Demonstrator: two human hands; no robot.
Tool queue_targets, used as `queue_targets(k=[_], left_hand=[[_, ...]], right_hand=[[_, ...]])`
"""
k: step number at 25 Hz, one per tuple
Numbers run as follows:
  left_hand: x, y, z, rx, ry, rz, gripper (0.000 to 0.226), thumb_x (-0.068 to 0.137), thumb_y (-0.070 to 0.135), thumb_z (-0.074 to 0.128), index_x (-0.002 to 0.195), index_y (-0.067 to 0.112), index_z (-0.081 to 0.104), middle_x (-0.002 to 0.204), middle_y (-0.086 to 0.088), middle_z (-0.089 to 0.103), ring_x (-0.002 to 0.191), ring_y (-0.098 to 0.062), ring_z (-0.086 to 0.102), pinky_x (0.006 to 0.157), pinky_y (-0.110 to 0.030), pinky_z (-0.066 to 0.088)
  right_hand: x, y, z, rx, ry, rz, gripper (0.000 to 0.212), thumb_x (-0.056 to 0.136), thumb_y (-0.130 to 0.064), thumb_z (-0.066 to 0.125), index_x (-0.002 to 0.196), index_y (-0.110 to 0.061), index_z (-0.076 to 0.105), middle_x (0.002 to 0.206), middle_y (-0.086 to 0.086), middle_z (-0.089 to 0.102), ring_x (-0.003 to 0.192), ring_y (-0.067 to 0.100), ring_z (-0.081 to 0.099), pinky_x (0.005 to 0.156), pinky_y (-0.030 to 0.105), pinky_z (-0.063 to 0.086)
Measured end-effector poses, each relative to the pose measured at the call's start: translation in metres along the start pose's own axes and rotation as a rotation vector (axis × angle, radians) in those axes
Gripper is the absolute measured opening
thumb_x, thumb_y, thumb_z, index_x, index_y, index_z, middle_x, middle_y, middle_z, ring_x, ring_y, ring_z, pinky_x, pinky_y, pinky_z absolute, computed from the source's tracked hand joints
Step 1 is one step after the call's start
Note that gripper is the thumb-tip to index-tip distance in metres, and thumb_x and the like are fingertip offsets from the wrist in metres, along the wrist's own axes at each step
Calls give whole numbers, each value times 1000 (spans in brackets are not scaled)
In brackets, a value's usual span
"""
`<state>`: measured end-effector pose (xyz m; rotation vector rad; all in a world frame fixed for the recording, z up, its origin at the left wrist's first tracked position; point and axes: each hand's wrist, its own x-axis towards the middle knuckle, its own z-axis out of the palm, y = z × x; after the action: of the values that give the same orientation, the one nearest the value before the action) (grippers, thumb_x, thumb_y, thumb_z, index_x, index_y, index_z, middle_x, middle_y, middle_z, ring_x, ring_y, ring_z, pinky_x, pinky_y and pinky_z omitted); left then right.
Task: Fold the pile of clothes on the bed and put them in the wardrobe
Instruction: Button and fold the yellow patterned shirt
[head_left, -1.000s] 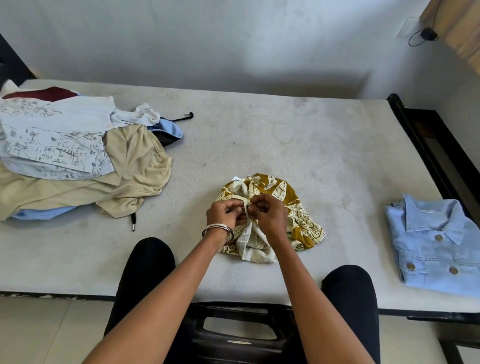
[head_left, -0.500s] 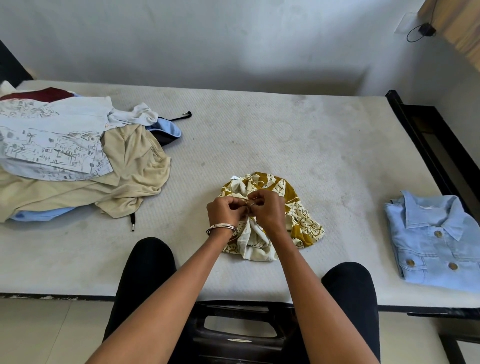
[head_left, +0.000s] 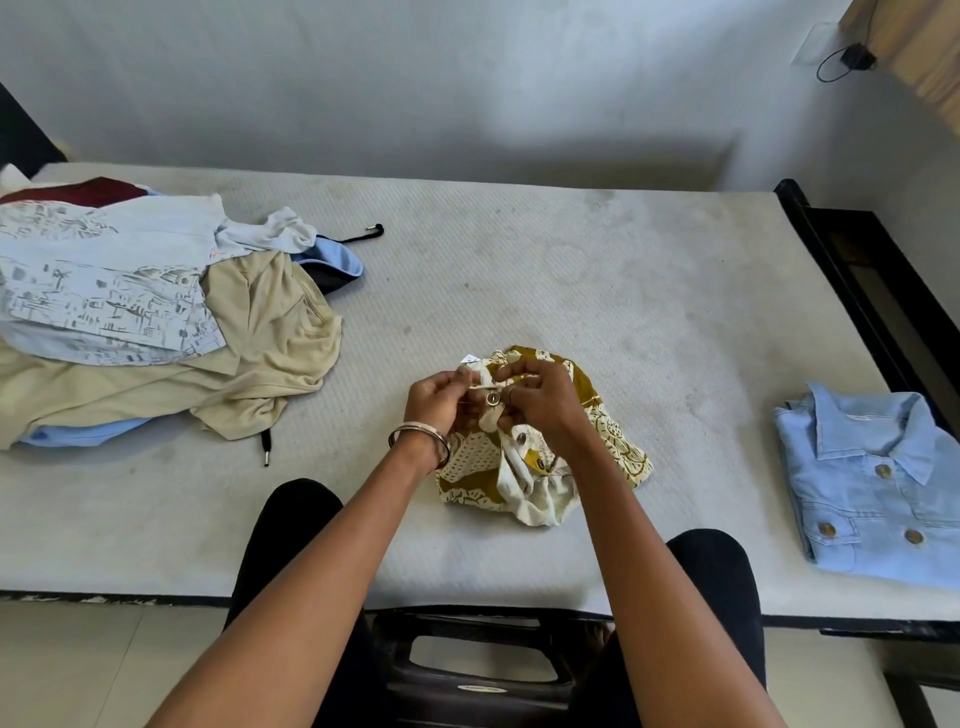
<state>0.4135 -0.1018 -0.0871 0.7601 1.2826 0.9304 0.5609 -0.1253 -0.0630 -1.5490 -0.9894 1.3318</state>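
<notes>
A crumpled mustard-and-cream patterned shirt (head_left: 608, 441) lies on the mattress (head_left: 519, 270) near its front edge. My left hand (head_left: 441, 400), with a metal bangle on the wrist, pinches the shirt's button placket. My right hand (head_left: 540, 400) pinches the same placket from the other side, and a button shows between the two hands. A pile of unfolded clothes (head_left: 156, 322) lies at the left: a pale printed shirt, a beige garment, light blue and maroon pieces. A folded light blue denim shirt (head_left: 878, 488) rests at the right.
A black bed frame (head_left: 857, 270) runs along the mattress's right side. A white wall (head_left: 415, 78) stands behind the bed, with a charger and cable (head_left: 852, 57) at the top right. A black plastic stool (head_left: 478, 670) sits between my knees. Two black drawstring ends lie beside the pile.
Both hands have lifted the placket slightly and spread a little apart, so a button now shows between them. The clothes pile and the folded shirt have not moved.
</notes>
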Motion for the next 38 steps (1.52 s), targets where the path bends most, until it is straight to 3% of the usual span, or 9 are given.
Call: queue_targets(k=[6,10,14,17,20,23,28,32,38], left_hand=[[16,-38,-27,319,471,439,55,88,56,48,72,4,56,61,-11,59,57,-21,54,56,-31,41],[29,-53,-28,560,244,418,19,89,31,66,82,14,65,67,-2,66,62,-19,62,59,-31,51],[39,-76,0,803,-69,202,18,82,23,75,93,10,73,82,-5,72,70,-15,63,72,-30,57],[38,-101,35,883,-274,-19,36,78,24,78,110,9,67,89,-4,68,78,-14,59,74,-25,51],[36,-129,66,970,-340,-153,69,70,27,84,130,14,53,109,-5,64,98,-19,60,87,-26,49],[39,-134,75,939,-282,-158,87,64,22,88,137,12,43,122,-10,59,109,-25,57,95,-33,48],[50,-117,76,912,-222,53,114,59,35,90,149,9,25,151,-8,34,140,-29,31,115,-39,26],[43,-70,90,476,89,229,38,78,2,67,116,2,64,120,-19,62,117,-36,54,103,-46,42],[48,27,42,55,339,235,31,84,3,63,79,32,72,93,4,73,89,-21,68,81,-39,58]], right_hand=[[66,-91,1,585,-42,-157,31,92,19,44,92,1,69,94,16,71,85,28,69,73,31,59],[106,-45,-26,-67,68,-271,50,83,10,59,119,-23,69,123,1,66,111,10,61,89,36,55],[81,62,-83,-529,459,77,30,83,-3,62,110,-12,73,112,11,72,106,24,66,88,31,48],[41,119,-104,-809,242,519,47,79,-37,79,120,-23,61,129,8,55,125,36,46,101,45,38],[23,130,-87,-963,171,416,21,90,-32,63,109,-23,66,126,8,51,121,36,41,97,50,36],[22,107,-77,-616,237,55,14,86,-20,55,89,-18,68,100,5,65,97,27,58,78,40,47],[25,25,-72,133,246,-85,24,100,-1,38,87,-14,54,69,-3,52,62,10,46,53,26,36],[33,-17,-69,182,352,-148,19,101,-5,46,89,-13,58,73,0,61,66,15,56,57,30,47],[34,-43,-76,45,688,-139,20,93,-2,50,91,-19,61,87,-2,65,85,21,63,63,30,51]])
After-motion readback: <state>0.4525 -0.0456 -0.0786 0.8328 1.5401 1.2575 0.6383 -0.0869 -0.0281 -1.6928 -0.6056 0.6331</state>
